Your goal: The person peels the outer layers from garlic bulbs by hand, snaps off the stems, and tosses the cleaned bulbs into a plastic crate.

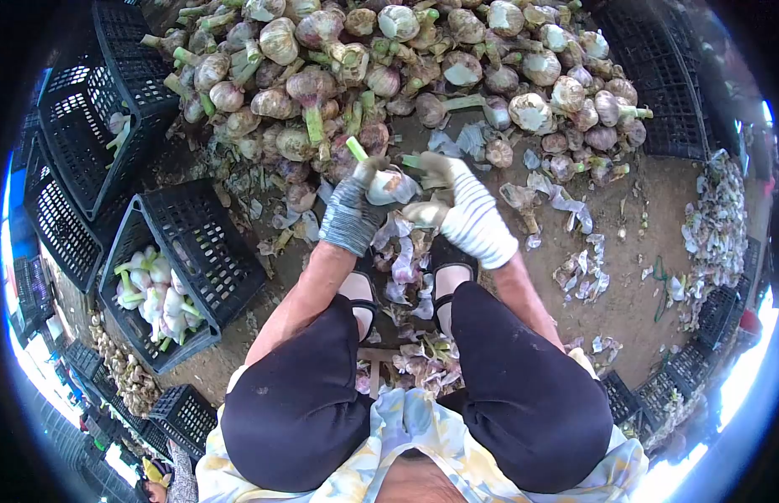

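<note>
In the head view, a white garlic bulb (394,187) with a short green stem is held by my left hand (356,205), which wears a dark grey striped glove. Its fingers are closed around the bulb's left side, the stem poking up past them. Just right of the bulb is my right hand (475,214), in a white striped glove with soiled fingertips. Thumb and fingers there are apart and curved toward the bulb, the thumb close by its lower right. Loose garlic skins (402,260) lie beneath, between my shoes.
A large heap of unpeeled garlic (314,88) spreads ahead. At left, a tilted black crate (197,243) holds cleaned white bulbs (157,293), with more crates (96,109) behind. Another black crate (654,75) borders the heap at right. Skins (716,218) pile up far right. A person (167,478) appears lower left.
</note>
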